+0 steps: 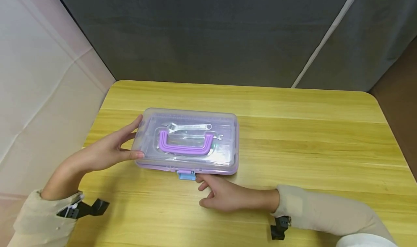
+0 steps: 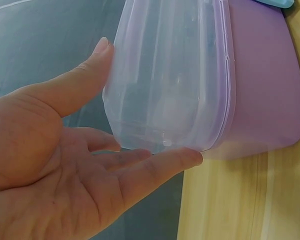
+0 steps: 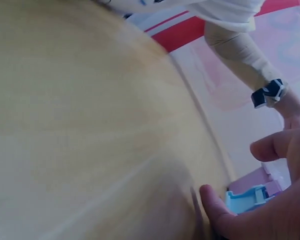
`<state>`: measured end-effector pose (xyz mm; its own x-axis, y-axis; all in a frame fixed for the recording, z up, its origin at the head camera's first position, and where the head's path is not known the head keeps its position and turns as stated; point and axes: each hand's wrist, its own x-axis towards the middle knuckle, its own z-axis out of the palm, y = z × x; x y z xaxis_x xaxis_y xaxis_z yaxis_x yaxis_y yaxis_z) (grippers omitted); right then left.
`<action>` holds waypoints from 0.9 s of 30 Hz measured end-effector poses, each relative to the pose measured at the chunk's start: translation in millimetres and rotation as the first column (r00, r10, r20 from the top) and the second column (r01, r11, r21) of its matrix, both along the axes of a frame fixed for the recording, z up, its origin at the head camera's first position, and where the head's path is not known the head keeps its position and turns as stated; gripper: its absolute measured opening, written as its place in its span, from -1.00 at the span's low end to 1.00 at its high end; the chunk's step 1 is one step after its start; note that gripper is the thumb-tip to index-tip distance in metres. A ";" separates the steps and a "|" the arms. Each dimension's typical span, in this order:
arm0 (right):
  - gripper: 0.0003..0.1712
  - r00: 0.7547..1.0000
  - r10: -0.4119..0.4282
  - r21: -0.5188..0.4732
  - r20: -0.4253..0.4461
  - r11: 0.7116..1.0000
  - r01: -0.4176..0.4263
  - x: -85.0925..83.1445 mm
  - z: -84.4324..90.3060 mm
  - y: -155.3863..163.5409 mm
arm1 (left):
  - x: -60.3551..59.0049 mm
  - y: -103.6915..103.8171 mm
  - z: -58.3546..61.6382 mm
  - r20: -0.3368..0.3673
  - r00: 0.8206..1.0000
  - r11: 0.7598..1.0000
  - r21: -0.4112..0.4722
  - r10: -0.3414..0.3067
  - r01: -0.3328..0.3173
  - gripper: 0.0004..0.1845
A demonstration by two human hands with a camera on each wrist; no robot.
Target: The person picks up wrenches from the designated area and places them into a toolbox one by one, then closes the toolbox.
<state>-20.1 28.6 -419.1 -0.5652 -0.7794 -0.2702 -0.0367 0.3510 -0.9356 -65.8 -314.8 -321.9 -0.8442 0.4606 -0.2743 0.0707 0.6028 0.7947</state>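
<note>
A lidded plastic toolbox [image 1: 150,145] with a clear lid and purple base [image 2: 270,85] lies flat on the table. A purple handle [image 1: 185,150] is folded down on its lid, and an adjustable wrench [image 1: 192,127] shows through behind it. My left hand [image 1: 107,149] spans the box's left end, its thumb on the lid and fairly straight fingers at the far corner. At the front edge, my right hand [image 1: 224,194] has a fingertip right at the pale blue latch [image 1: 187,176]. Its thumb stands apart from the loosely bent fingers.
The box stands left of centre on the wood-grain table [image 1: 309,142]. A dark grey curtain [image 1: 208,33] hangs behind the far edge, and a pale sheet [image 1: 42,77] is on the left. Black camera mounts [image 1: 280,227] sit on the wrists.
</note>
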 end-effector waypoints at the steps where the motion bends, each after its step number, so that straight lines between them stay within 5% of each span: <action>1: -0.17 0.999 -0.017 -0.013 0.038 1.000 0.017 0.6 -0.4 -0.3 | 0.0 0.1 -0.1 -0.001 1.000 1.000 -0.003 0.000 0.000 0.13; 9: -0.49 0.973 -0.074 -0.145 0.220 0.984 0.108 2.4 -9.3 -5.0 | 0.7 0.6 0.2 -0.009 1.000 1.000 0.005 -0.006 0.006 0.13; 16: -0.80 0.909 -0.093 -0.271 0.407 0.938 0.217 4.4 -12.6 -20.5 | 0.5 1.0 0.1 -0.013 1.000 1.000 0.004 -0.013 0.013 0.13; 27: -0.58 0.847 -0.156 -0.297 0.509 0.891 0.343 11.9 -8.7 -34.3 | -0.3 0.3 -0.6 -0.008 1.000 1.000 0.010 -0.011 0.012 0.14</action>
<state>-8.2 -5.7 -427.7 -0.6354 -0.7218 -0.2744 0.4703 -0.0799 -0.8789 -66.1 -314.5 -322.5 -0.8408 0.4729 -0.2634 0.0836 0.5943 0.7999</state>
